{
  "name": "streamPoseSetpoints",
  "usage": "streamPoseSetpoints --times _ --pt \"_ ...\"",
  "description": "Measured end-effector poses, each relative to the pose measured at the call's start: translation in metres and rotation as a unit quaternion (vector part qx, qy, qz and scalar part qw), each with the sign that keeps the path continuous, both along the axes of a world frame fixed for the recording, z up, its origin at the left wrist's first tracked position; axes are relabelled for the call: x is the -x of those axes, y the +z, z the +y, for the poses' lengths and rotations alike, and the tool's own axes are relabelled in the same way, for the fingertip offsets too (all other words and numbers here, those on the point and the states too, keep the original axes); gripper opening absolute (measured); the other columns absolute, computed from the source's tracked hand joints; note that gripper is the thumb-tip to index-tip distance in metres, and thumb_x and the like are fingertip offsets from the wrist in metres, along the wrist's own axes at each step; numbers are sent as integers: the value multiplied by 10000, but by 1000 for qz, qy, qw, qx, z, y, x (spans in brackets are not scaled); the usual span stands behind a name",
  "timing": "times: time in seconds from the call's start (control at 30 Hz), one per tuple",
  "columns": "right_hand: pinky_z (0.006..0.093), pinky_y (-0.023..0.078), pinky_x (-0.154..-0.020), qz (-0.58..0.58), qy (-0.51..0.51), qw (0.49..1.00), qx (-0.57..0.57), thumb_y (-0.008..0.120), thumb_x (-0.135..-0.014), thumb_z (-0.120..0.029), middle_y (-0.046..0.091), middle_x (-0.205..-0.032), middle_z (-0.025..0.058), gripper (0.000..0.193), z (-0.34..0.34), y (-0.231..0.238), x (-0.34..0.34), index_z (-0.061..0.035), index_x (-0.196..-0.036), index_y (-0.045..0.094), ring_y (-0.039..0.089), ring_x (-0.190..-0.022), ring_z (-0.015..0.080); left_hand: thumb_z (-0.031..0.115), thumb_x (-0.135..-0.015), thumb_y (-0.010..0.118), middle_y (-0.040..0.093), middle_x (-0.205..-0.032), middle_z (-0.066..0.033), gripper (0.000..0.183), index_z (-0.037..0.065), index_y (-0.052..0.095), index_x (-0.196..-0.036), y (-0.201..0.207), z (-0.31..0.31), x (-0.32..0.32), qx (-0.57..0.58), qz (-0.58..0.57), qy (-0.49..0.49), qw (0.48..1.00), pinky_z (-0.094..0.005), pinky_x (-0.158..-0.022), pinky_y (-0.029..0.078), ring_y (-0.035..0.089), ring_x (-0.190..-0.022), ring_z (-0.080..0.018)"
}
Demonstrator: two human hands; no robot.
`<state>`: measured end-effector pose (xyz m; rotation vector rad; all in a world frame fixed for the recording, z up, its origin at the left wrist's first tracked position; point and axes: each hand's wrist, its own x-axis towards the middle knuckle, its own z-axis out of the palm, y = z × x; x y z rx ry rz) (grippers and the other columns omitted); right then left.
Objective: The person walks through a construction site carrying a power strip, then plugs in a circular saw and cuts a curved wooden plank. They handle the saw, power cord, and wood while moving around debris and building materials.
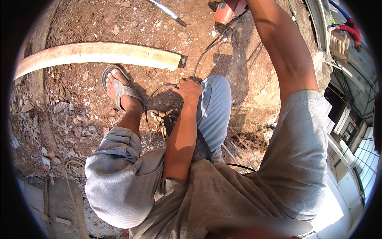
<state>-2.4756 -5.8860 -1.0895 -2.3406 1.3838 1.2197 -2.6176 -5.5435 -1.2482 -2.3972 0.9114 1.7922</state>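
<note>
My left hand (pixel 188 88) is beside my bent right knee, its fingers curled where a thin black cable (pixel 202 57) passes. The cable enters at the hand's far side and comes out by the fingertips, looping down to the left. The palm side is hidden. My right arm (pixel 284 51) stretches forward and leaves the picture at the top edge, so that hand is out of view. Near where the arm leaves lies an orange-red object (pixel 225 15), cut off by the edge; its kind does not show. The cable runs up towards it.
A long pale wooden board (pixel 101 53) lies ahead of my sandalled left foot (pixel 121 89). Beyond it rests a metal pipe (pixel 167 12). Stones and rubble (pixel 65 119) cover the soil at left. Thin metal bars (pixel 242 149) lie right of my knee. A person's red sleeve (pixel 351 32) shows far right.
</note>
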Motion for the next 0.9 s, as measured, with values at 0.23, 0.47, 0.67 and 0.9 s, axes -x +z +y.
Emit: streamPoseSetpoints --times 0.23,0.47,0.67,0.9 --pt "437 478 -607 114 228 965 -67 556 -653 -141 668 -741 222 231 -12 -9 -17 9 -735 711 660 -710 340 326 -815 652 543 -1240 -123 543 33 528 -1254 42 -80 -27 234 -49 144 960 -482 -1020 317 428 -1250 -314" --pt "430 493 -645 22 5 1000 4 540 -703 -268 672 -745 214 321 2 -1 -8 11 -731 698 670 -728 325 319 -910 567 663 -868 -138 248 93 660 -948 36 -69 4 298 88 169 935 -434 -812 460 591 -962 -325" --pt "408 518 -759 -13 30 998 49 504 -780 -351 699 -861 192 388 10 -16 5 -40 -844 727 685 -873 299 344 -951 548 643 -679 -74 352 28 619 -812 67 -71 54 209 558 281 752 -361 -629 508 634 -625 -196" --pt "397 532 -825 0 91 992 92 596 -816 -318 690 -1076 143 360 67 -55 -30 -64 -1044 712 683 -962 284 370 -913 581 637 -688 -65 387 29 619 -733 -6 -73 30 271 426 296 811 -309 -649 451 585 -650 -174"
